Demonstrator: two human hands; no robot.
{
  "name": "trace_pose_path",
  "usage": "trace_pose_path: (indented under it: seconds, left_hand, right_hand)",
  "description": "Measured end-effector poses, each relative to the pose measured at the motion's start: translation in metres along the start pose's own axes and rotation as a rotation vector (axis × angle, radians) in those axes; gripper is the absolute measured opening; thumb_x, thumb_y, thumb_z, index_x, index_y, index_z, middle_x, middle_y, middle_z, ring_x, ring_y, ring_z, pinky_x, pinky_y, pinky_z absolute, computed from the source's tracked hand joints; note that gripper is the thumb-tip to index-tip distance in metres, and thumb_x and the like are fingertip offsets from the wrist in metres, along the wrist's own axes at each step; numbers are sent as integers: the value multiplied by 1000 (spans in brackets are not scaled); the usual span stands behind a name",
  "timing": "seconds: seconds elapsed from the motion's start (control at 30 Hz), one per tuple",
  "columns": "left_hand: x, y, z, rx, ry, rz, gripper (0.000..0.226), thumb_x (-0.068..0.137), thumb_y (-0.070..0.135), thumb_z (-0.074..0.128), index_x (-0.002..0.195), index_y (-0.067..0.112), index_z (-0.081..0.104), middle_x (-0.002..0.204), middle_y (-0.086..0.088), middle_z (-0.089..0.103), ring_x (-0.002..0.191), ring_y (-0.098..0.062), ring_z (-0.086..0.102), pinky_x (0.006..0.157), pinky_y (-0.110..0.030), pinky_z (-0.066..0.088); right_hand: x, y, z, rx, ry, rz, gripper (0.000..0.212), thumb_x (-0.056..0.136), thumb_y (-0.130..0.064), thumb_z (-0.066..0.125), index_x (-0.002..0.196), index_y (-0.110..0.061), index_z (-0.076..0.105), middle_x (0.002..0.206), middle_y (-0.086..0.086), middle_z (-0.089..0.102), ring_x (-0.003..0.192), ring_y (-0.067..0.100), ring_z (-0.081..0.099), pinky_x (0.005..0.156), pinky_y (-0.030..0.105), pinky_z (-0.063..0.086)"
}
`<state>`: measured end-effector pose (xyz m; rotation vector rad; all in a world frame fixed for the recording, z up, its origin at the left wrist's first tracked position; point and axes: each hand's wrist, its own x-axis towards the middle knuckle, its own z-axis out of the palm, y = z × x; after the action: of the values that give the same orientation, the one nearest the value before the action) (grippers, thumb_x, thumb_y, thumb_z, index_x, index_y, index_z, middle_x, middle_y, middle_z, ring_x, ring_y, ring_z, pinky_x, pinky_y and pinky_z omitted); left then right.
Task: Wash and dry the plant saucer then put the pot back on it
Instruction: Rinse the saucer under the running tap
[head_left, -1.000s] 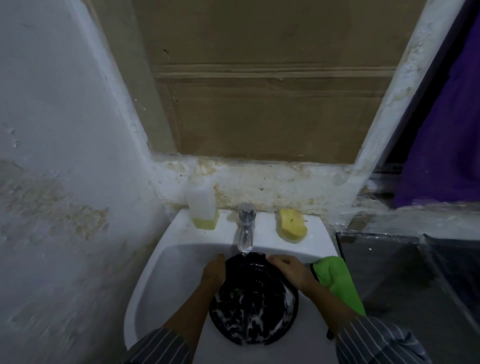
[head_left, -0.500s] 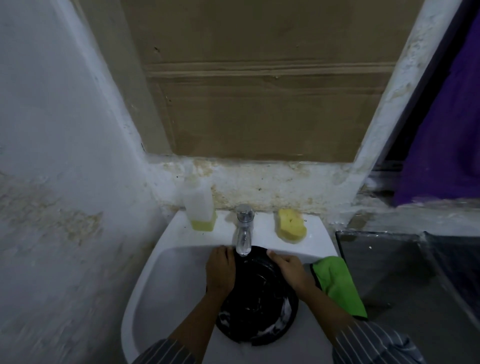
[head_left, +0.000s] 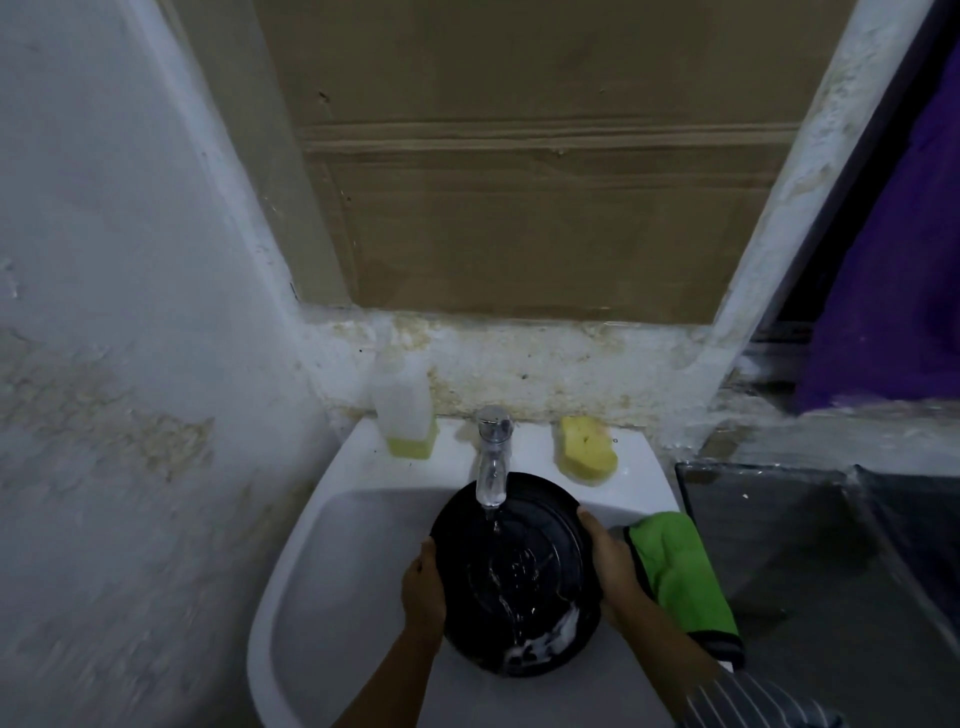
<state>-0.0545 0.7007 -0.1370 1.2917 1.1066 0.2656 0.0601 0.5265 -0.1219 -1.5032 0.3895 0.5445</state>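
Note:
A round black plant saucer (head_left: 540, 540) is tilted over the white sink (head_left: 332, 561), under the chrome tap (head_left: 492, 470). A thin stream of water runs from the tap onto the saucer's face. White suds gather at its lower edge. My left hand (head_left: 423, 590) grips the saucer's left rim. My right hand (head_left: 608, 561) grips the right rim, thumb on top. The pot is not in view.
A green cloth (head_left: 680, 571) lies over the sink's right rim. A yellow sponge (head_left: 587, 451) and a bottle with yellow liquid (head_left: 405, 415) stand on the back ledge. A white wall closes the left; a dark surface (head_left: 810, 561) lies at right.
My left hand slid from the saucer's top edge down to its left rim. The saucer tilted up under the tap, and most foam has rinsed to its lower edge.

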Motion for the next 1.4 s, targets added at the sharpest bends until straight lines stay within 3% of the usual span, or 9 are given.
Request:
trace_pose_path:
  seconds: [0.17,0.3,0.43,0.5,0.57,0.77,0.9,1.2,1.4]
  left_hand:
    - [0,1,-3,-19,38,72,46,99,34,40,86,1,69,88,-16,66,84,-26,61,79,-32,49]
    - [8,13,-7,59,-76,129,48,95,32,49,51,12,46,56,-7,49,59,-15,44,61,-26,36]
    - [16,22,-5,321,-208,269,46,93,34,54,53,13,47,54,-5,45,54,-12,39,54,-25,30]
    - [17,24,-2,344,-211,302,45,92,31,56,52,14,47,51,-2,47,52,-10,40,54,-25,31]
    - [16,25,4,322,-184,319,40,93,20,55,55,12,49,55,-3,50,57,-12,43,58,-27,33]
    - [10,7,-2,195,-91,190,39,96,4,41,58,15,40,60,-5,46,63,-14,39,61,-27,30]
    - [6,-16,-12,72,-9,64,42,94,2,41,55,16,37,57,-5,40,60,-14,35,59,-27,26]
    - [2,-48,-14,-197,105,-254,27,87,-10,53,114,-13,57,107,-28,60,89,-41,59,81,-46,54]
    - [-16,-38,-2,-389,-123,-420,24,96,7,38,102,-1,60,109,-21,54,83,-34,55,72,-39,48]
  right_hand:
    - [-6,-1,-6,-29,-21,62,36,86,-34,60,105,-4,66,103,18,67,98,34,63,92,46,51]
    - [-4,-12,-11,-180,-71,-42,26,89,-22,52,70,-9,65,75,11,65,70,22,58,60,28,44]
    - [-4,-22,-12,-307,-242,-55,25,88,-37,60,82,-15,70,79,2,70,66,13,64,58,20,47]
    - [-2,-16,-11,-334,-301,-82,21,86,-40,63,88,-21,71,96,-1,72,88,14,67,79,26,53]
    - [1,-10,-8,-392,-255,-144,25,88,-40,60,95,-19,70,107,4,67,100,19,62,95,33,47]
    - [-1,-2,-6,-226,-13,-131,32,95,-30,53,109,-2,59,114,20,62,94,26,57,84,29,42]
    - [-1,5,-10,-181,41,-84,47,96,-36,48,126,0,52,120,23,58,107,36,56,98,45,46]
    - [-17,10,-15,-38,157,-65,44,92,-35,56,112,3,63,111,22,64,92,29,57,86,37,47]
    - [-23,10,-13,74,194,-51,35,92,-38,54,98,-6,67,95,15,66,85,29,61,82,36,49]
